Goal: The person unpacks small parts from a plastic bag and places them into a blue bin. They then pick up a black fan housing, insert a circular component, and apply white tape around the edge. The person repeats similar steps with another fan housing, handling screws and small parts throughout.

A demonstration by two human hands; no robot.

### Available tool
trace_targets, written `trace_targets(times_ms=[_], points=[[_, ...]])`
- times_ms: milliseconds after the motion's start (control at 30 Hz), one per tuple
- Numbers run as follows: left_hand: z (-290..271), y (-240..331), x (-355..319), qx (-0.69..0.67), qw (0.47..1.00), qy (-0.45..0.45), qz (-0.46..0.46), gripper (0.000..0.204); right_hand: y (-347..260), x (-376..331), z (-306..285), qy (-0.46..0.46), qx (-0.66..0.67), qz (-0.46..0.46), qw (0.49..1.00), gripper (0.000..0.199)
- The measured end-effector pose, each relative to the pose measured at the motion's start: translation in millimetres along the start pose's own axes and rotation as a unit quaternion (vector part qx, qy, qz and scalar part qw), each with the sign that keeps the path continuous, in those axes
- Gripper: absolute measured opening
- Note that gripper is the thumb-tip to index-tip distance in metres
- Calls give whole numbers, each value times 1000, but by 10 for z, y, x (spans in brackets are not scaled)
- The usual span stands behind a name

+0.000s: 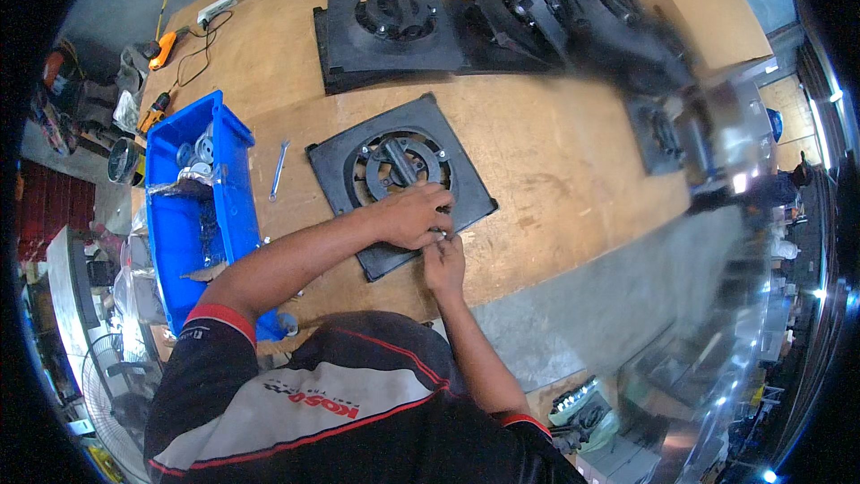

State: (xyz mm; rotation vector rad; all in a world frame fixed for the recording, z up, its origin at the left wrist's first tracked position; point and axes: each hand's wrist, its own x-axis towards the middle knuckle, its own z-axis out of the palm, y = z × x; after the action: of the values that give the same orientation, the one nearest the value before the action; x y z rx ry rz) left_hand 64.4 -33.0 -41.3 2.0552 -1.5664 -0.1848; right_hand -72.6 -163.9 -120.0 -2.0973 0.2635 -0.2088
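Note:
A black square plastic base (336, 166) with a round slotted hub and a raised bar across its middle lies turned at an angle on the wooden table. My left hand (417, 215) reaches over its near side, fingers curled. Just below, my right hand (444, 264) is closed in a pinch at the base's near right edge. The fingertips of both hands meet around something small and light-coloured, too hidden to name. A metal wrench (279, 170) rests left of the base.
A blue bin (248, 215) with round metal parts stands at the left. Behind it lie a cordless drill (155, 114), an orange tool (163, 51) and a power strip (217, 8). More black bases (345, 40) are piled along the back, near a cardboard box (708, 13).

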Motion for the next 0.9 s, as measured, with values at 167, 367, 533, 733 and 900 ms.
trace_targets(times_ms=[167, 367, 533, 733, 900], points=[[-76, -8, 39, -31, 999, -37, 3, 26, -172, -70, 45, -14, 105, 98, 990, 29], [-221, 42, 56, -39, 996, -75, 0, 29, -290, -95, -108, -76, 264, 255, 927, 26], [-263, 38, 97, -40, 993, -110, -12, 33, -708, -12, -416, -97, 377, 333, 859, 32], [-223, -62, 70, -110, 993, -50, -16, 37, -769, -34, -594, -107, 451, 350, 814, 39], [-214, -10, 43, -50, 998, -47, 4, 42, -776, -38, -693, -129, 460, 306, 823, 38]])
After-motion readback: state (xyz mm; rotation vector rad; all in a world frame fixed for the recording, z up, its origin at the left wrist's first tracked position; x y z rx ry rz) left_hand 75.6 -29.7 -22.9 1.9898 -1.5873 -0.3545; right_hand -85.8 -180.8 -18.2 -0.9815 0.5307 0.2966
